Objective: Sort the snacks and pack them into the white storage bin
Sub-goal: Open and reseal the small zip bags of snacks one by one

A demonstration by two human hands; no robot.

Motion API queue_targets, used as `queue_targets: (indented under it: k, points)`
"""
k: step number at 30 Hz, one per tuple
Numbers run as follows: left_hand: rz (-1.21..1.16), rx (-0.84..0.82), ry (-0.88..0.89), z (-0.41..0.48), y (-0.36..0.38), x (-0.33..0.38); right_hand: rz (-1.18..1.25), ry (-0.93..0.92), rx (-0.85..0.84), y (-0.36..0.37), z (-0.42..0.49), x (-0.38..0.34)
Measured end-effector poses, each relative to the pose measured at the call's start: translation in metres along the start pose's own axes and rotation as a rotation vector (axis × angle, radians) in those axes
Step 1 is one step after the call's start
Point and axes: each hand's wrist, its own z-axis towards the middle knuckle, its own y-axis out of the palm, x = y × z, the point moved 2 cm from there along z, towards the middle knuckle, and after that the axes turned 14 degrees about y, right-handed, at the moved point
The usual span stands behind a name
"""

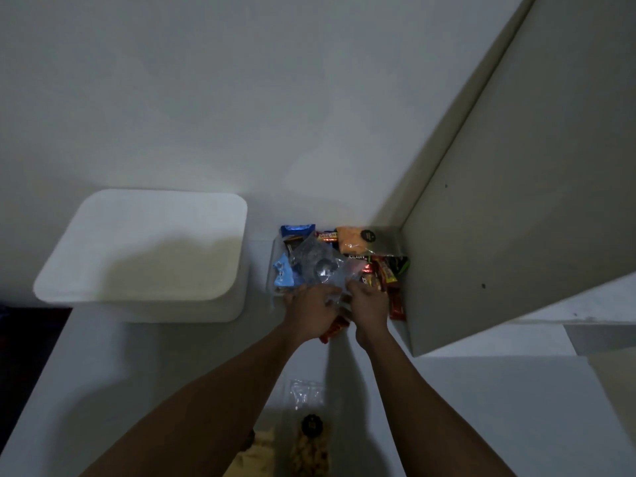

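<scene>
Both hands, the left hand [311, 309] and right hand [366, 304], pinch a clear plastic bag [318, 266] over the snack pile [344, 266] at centre frame; lift it clear gently; the white storage bin [144, 249] waits left of centre.

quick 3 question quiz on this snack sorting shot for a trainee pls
1. True or false: the white storage bin lies to the left of the snack pile.
2. What do the left hand and right hand grip together? A) a clear plastic bag B) the orange packet C) the bin
3. Fill in: a packet of nuts lies ____ the forearms, near the bottom edge.

Key: 1 true; 2 A; 3 between
</scene>
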Motion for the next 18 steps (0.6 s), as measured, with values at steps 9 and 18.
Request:
queue_targets:
  k: [9, 18]
  points:
    - [-0.311, 0.333, 0.104, -0.012, -0.055, 0.032, -0.453, -0.478, -0.15, 0.015, -0.056, -0.075]
    - [-0.573, 0.518, 0.077, -0.034, -0.127, 0.067, -0.456, -0.639, -0.226, 0.012, -0.14, -0.118]
